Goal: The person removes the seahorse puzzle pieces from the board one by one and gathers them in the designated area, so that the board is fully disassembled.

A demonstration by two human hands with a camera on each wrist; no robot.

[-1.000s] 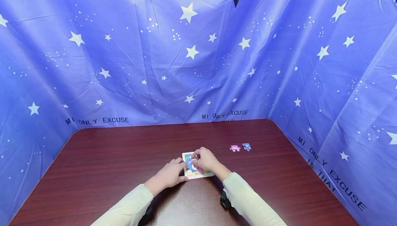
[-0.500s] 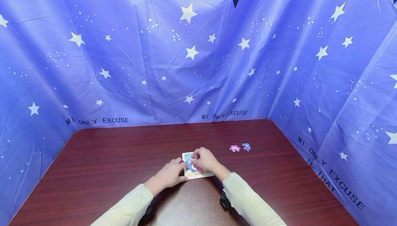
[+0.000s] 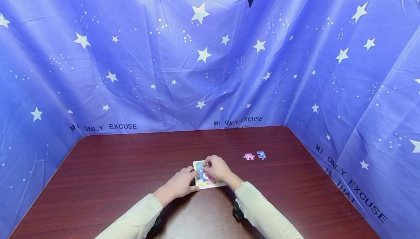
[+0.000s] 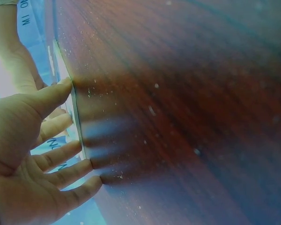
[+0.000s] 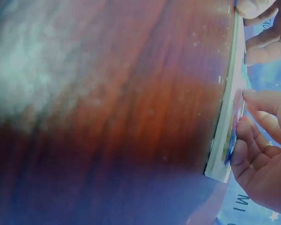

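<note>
A small square jigsaw puzzle with a white border lies flat on the dark red table, its picture blue, pink and yellow. My left hand rests at its left side, fingers spread; in the left wrist view the fingertips touch the border. Over the picture, my right hand has its thumb and forefinger together at the upper left, pinching a puzzle piece that the fingers mostly hide. Its other fingers are curled against the board in the right wrist view.
Two loose jigsaw pieces, one pink and one blue, lie to the right beyond the puzzle. The table reaches back to a blue star-printed curtain that hangs behind it and along both sides.
Both hands stay in nearly the same place. The right thumb and forefinger shift only very slightly over the puzzle's upper left. The two loose pieces have not moved.
</note>
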